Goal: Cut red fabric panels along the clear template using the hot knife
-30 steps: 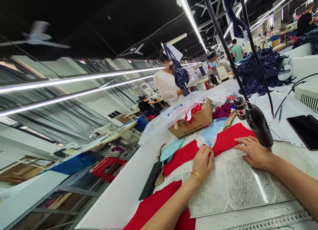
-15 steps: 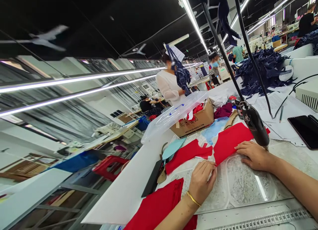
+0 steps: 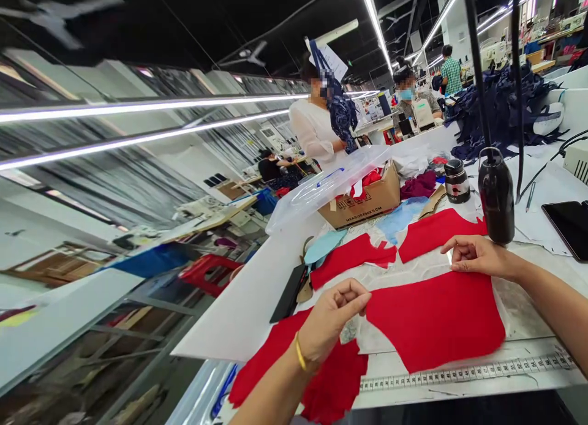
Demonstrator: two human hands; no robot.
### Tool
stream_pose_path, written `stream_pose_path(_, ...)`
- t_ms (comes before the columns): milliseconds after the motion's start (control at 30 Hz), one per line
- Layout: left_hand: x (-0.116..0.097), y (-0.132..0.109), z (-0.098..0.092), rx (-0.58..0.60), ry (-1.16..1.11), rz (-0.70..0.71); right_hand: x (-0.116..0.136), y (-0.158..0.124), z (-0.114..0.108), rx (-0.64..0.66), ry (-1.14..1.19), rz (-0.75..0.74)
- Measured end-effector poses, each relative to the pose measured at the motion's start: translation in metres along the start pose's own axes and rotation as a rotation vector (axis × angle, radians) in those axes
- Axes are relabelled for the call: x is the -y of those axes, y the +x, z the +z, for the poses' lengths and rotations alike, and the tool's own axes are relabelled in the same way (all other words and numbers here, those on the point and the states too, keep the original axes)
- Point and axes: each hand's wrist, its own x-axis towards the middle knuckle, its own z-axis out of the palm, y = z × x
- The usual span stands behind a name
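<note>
A large red fabric piece lies flat on the white table in front of me. My left hand pinches its left corner, with a gold bangle on the wrist. My right hand pinches its far right corner, just below a black hanging iron. Beyond it lie two smaller red pieces. More red fabric hangs over the near table edge under my left forearm. A tape measure runs along the front edge.
A cardboard box under a clear plastic lid sits at the back, with a small black jar, light blue pieces and a phone at right. A person in white stands beyond the table; navy fabric is piled far right.
A large red piece has been drawn over the clear template and now lies spread in front of me. Both hands went from resting flat to pinching its corners. My view shifted right.
</note>
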Motion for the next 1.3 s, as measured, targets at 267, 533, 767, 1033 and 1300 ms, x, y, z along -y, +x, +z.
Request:
stream_pose_path(267,0.062,0.009,0.028,-0.108,0.198,0.166,-0.021,0.003,0.003,-0.088,-0.327,0.096)
stream_pose_path(533,0.060,-0.021,0.045,0.074,0.756,0.644,-0.019,0.005,0.001,-0.215,-0.481,0.114)
stream_pose_path(767,0.071,-0.014,0.022,-0.003,0.855,0.697,-0.020,0.003,-0.010,-0.458,-0.606,0.190)
stream_pose_path(1033,0.085,-0.019,0.006,-0.072,0.942,0.701,-0.007,-0.002,-0.016,-0.420,-0.672,0.236)
stream_pose_path(1300,0.090,-0.022,0.006,-0.099,0.905,0.677,-0.006,-0.001,-0.009,-0.387,-0.752,0.238)
